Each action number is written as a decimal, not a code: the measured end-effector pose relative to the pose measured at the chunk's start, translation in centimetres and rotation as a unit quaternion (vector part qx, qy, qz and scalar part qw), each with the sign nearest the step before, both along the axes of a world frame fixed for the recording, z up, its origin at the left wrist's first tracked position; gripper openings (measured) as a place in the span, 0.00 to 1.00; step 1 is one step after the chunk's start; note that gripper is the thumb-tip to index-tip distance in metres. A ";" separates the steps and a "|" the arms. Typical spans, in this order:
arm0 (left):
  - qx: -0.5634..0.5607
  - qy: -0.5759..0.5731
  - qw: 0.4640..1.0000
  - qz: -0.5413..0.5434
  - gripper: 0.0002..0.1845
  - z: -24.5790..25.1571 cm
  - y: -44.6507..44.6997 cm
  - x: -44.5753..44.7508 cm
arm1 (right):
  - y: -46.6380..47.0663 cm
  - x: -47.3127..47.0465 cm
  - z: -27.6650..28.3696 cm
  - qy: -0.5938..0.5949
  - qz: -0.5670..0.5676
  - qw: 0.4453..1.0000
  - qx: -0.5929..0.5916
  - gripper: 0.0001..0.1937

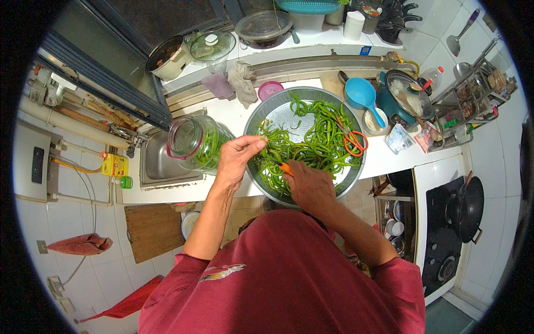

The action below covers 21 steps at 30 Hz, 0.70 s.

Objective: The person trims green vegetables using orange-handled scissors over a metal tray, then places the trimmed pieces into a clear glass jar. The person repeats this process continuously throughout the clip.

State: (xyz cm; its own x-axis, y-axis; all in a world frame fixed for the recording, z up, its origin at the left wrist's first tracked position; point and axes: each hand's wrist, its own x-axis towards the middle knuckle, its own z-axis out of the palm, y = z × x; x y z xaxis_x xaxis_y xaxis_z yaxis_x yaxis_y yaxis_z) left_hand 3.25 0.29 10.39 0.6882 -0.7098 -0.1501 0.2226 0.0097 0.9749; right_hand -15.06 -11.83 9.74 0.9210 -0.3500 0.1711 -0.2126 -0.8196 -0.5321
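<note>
A wide metal basin (359, 167) holds many long green chili peppers (319, 142). My left hand (238, 156) is over the basin's left side, thumb and fingers pinched on a green chili pepper (267, 144). Closed around an orange-handled tool (286, 168), my right hand (311, 185) is low over the peppers; the tool's working end is mostly hidden among them. Orange-handled scissors (354, 143) lie on the peppers at the basin's right. Left of my left hand stands a large glass jar (190, 140), partly filled with green peppers.
A stainless steel sink (156, 160) is behind the jar at the left. Right of the basin are a blue ladle (362, 94), a small bowl (374, 122) and a lidded teal pot (396, 104). Pots and a covered bowl (263, 27) line the windowsill. A wok (469, 208) sits by the stove.
</note>
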 end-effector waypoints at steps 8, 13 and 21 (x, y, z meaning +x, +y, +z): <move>-0.002 -0.032 0.999 0.004 0.12 1.1 -0.1 0.1 | 0.1 0.3 0.1 0.010 0.009 1.000 -0.002 0.13; -0.028 -0.038 0.998 0.049 0.11 1.7 -0.1 0.5 | -0.8 0.6 -1.9 0.117 -0.001 0.991 -0.060 0.10; -0.071 0.061 0.994 0.051 0.11 1.9 0.2 1.4 | -0.8 -0.4 -2.4 -0.049 -0.125 0.955 0.264 0.16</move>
